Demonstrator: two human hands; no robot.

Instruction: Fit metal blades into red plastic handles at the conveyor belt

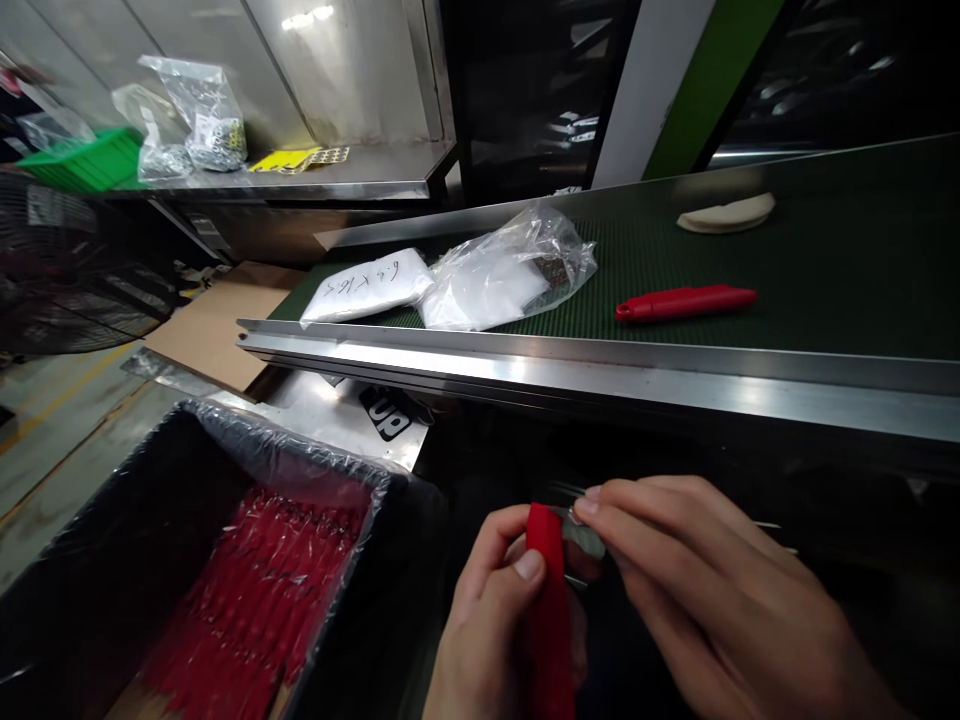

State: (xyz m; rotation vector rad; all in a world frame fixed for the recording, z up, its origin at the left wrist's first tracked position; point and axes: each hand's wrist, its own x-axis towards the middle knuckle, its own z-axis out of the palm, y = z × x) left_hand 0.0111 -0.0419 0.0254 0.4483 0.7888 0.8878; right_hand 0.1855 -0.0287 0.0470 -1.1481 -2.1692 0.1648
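My left hand grips a red plastic handle, held upright below the conveyor's edge. My right hand pinches a small metal part at the top of that handle, fingertips touching it. A second red handle lies flat on the green conveyor belt. To my left a black bin lined with clear plastic holds several bagged red handles.
Two clear plastic bags and a white labelled bag lie on the belt's left end. A pale curved piece rests farther back. A steel rail fronts the belt. Cardboard, a fan and a shelf with bags stand at left.
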